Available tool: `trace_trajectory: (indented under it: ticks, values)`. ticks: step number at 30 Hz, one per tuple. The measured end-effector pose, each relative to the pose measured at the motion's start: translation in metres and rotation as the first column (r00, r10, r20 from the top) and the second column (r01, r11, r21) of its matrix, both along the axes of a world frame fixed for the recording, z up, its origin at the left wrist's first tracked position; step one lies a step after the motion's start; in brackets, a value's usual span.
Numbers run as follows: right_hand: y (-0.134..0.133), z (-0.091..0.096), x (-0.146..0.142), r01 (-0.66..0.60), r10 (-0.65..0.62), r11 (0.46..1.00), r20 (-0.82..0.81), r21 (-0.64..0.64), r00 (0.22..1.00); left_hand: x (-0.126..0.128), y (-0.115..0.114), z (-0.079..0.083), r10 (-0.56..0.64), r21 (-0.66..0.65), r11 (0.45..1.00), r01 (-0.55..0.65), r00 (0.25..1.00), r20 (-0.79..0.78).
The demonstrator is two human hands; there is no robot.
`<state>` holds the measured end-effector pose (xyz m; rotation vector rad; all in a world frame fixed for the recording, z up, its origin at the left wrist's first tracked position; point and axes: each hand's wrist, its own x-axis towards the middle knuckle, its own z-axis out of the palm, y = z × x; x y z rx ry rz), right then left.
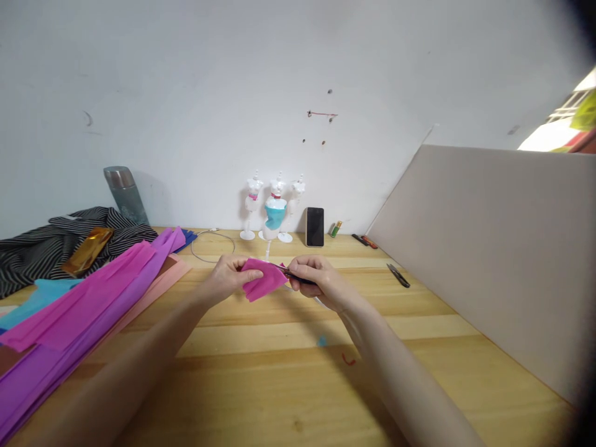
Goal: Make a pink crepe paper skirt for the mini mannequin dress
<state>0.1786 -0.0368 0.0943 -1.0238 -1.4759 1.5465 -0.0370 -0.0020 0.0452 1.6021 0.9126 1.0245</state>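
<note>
My left hand [229,275] pinches a small piece of bright pink crepe paper or fabric [265,285], thumb on top. Dark-handled scissors [298,278] are gripped in my right hand [319,279], their blades at the upper right edge of the pink piece. How far the blades are apart cannot be made out. Just behind the hands stand three small white dress-form mannequins. The middle mannequin [277,187] wears a turquoise wrap [275,216] and a red neck band; the left mannequin [254,186] has a pink band. The right mannequin [298,189] is partly hidden.
Folded pink and purple sheets [100,292] lie at the left beside a striped cloth [28,254] and a bottle [128,195]. A phone [315,226], a green thread spool [336,229] and black snips [398,275] are farther back. A white panel [488,248] borders the right side.
</note>
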Motion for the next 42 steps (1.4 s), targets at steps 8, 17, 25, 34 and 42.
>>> trace_trajectory:
  ticks: [8,17,25,34,42]
  values:
    - [0.0018,-0.0011,0.0006,-0.01,0.009,1.0,-0.018,-0.029,1.0,0.0016,-0.0016,-0.0004,-0.041,-0.007,0.999,0.041,0.999,-0.005]
    - [0.0037,-0.0017,0.0011,-0.056,0.055,0.998,-0.028,-0.038,0.998,0.0023,-0.0013,-0.0031,-0.077,-0.011,0.997,0.077,0.997,0.016]
    - [0.0037,-0.0027,0.0,-0.046,0.045,0.998,-0.028,-0.032,0.999,0.0031,-0.0009,-0.0007,-0.097,-0.013,0.995,0.097,0.995,0.033]
    - [0.004,-0.0036,0.0007,-0.062,0.059,0.996,-0.042,-0.065,0.997,0.0033,-0.0025,0.0024,-0.075,-0.027,0.997,0.076,0.997,0.023]
    - [0.0035,-0.004,-0.0002,-0.062,0.06,0.996,-0.047,-0.059,0.997,0.0034,-0.0039,0.0047,-0.068,-0.028,0.997,0.068,0.997,0.022]
